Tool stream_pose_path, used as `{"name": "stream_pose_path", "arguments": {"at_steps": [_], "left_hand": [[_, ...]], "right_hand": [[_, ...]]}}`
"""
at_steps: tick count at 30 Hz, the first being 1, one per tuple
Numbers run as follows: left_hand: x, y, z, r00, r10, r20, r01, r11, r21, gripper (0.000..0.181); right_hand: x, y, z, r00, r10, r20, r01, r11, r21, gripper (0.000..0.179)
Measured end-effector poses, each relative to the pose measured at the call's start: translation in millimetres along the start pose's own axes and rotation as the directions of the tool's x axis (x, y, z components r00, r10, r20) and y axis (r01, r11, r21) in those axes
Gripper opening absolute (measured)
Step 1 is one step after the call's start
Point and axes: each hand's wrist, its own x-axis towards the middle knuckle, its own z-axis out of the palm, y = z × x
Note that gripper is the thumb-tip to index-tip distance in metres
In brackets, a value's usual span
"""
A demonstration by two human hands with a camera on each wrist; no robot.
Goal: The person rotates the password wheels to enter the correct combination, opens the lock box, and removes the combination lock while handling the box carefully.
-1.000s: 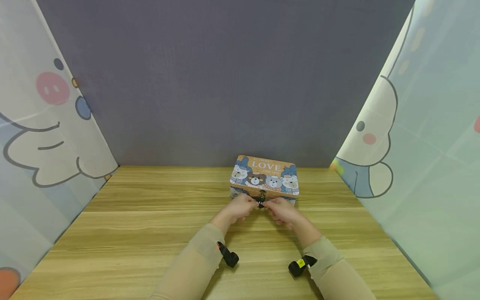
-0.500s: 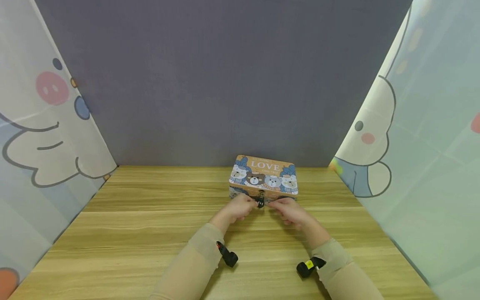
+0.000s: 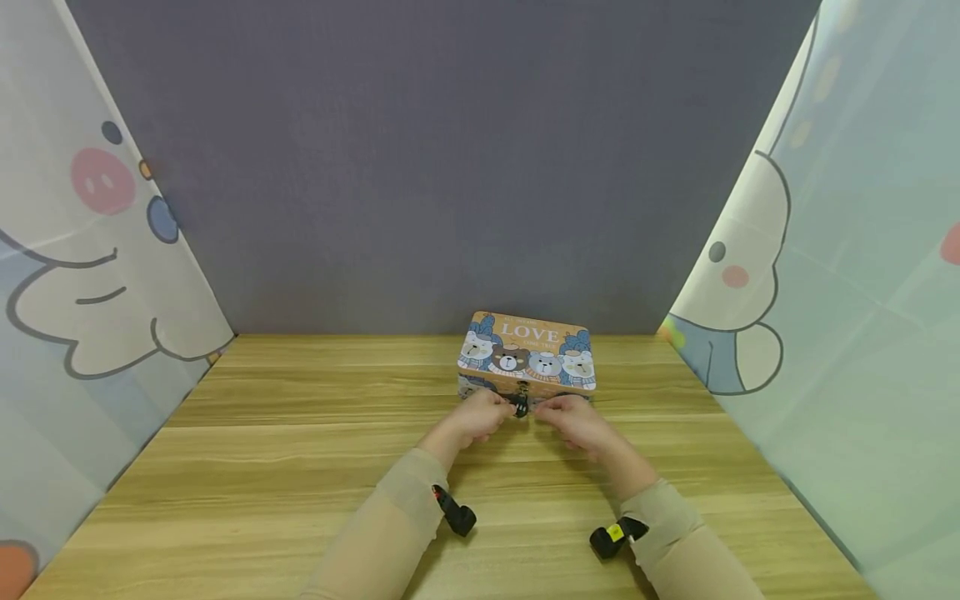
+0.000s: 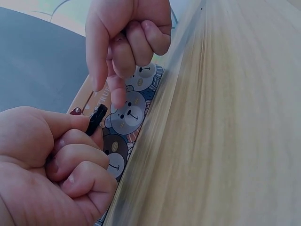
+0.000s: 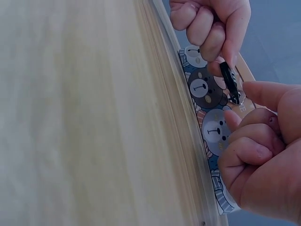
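Note:
A small tin box (image 3: 528, 350) with bears and the word LOVE on its lid sits at the back of the table, its latch facing the person. At the latch is a black combination padlock (image 3: 522, 406) with small white marks. My left hand (image 3: 480, 414) pinches the padlock between thumb and index finger, the other fingers curled. Just to the right of it, my right hand (image 3: 576, 422) holds nothing. In the right wrist view, the thumb and index finger of the right hand (image 5: 263, 146) are spread apart close to the lock's end, the remaining fingers bent.
The wooden table (image 3: 315, 450) runs up to a dark grey back panel (image 3: 450, 167). Light cartoon-printed panels (image 3: 75, 292) stand at both sides. A black wrist camera (image 3: 454, 512) is strapped on each sleeve.
My right hand has left the padlock, drawing back to the right, then edging slightly closer again. My left hand keeps its pinch on the lock, and the box stays put.

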Motion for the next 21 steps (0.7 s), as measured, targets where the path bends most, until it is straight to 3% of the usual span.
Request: {"name": "stream_pose_path", "arguments": {"at_steps": [21], "left_hand": [[1.0,-0.6,0.3,1.0,0.009,0.009,-0.009,1.0,-0.001,0.032]], "right_hand": [[4.1,-10,17,1.0,0.019,0.011,-0.019,1.0,0.018,0.044]]}}
